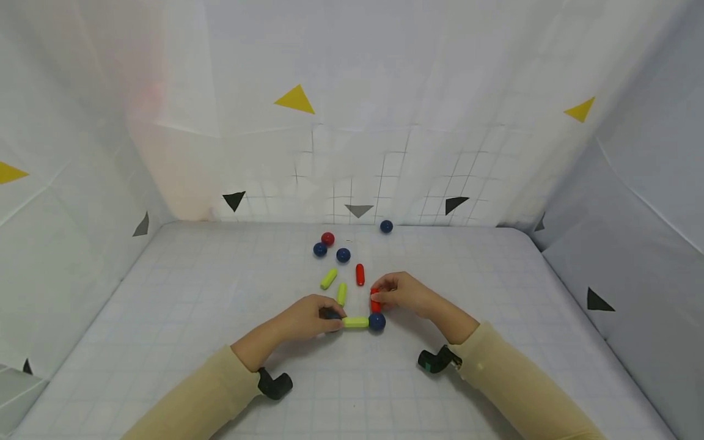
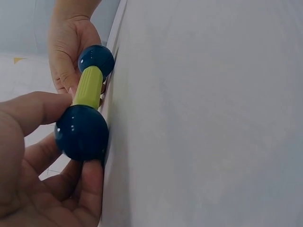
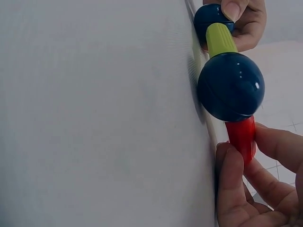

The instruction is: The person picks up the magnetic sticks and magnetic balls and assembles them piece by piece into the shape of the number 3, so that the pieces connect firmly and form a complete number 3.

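My left hand grips a dark blue ball, its thumb and fingers curled round the sides. A yellow-green rod runs from that ball to a second dark blue ball on the right. Between thumb and fingers, my right hand pinches a red rod, whose near end meets the second ball. In the head view the left ball is mostly covered by the left hand. The joined pieces lie low at the white table surface.
Behind the hands lie a loose red rod and two yellow-green rods. Farther back are a red ball and several blue balls. White sheeting with triangle marks encloses the table at back and sides.
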Tool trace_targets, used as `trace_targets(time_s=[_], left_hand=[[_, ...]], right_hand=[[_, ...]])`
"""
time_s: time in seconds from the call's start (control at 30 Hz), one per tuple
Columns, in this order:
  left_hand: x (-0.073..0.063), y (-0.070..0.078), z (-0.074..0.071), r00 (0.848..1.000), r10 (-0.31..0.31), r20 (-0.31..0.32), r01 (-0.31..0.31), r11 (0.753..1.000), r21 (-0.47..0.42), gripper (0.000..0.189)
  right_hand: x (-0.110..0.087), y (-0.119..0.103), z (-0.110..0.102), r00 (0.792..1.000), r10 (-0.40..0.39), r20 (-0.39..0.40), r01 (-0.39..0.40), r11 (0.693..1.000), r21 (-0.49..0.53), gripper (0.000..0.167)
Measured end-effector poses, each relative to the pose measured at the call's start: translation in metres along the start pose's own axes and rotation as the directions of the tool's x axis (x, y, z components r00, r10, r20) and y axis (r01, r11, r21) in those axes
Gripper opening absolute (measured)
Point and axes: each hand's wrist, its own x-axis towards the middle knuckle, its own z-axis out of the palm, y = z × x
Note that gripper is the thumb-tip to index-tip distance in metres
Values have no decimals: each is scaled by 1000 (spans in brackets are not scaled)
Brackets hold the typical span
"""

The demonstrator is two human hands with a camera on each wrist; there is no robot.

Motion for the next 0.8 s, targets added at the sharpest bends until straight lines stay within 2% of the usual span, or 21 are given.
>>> trace_targets(time_s=[0.2,0.43,0.8], left_hand=[[0,-1,1,1000,-3,2,3,1000,-7,12],[0,-2,1,1000,27,-5,-27,999,-24,11],[1,-4,1,1000,13,-1,-13,1000,-27,11]], right_hand=[[-2,-2,0,1000,8,-15,-9,1000,-23,29],[-1,-1,-1,1000,-11,-20,10,999,-33,25],[-2,-4,-8,998,4,-58,-11,994,-109,27]])
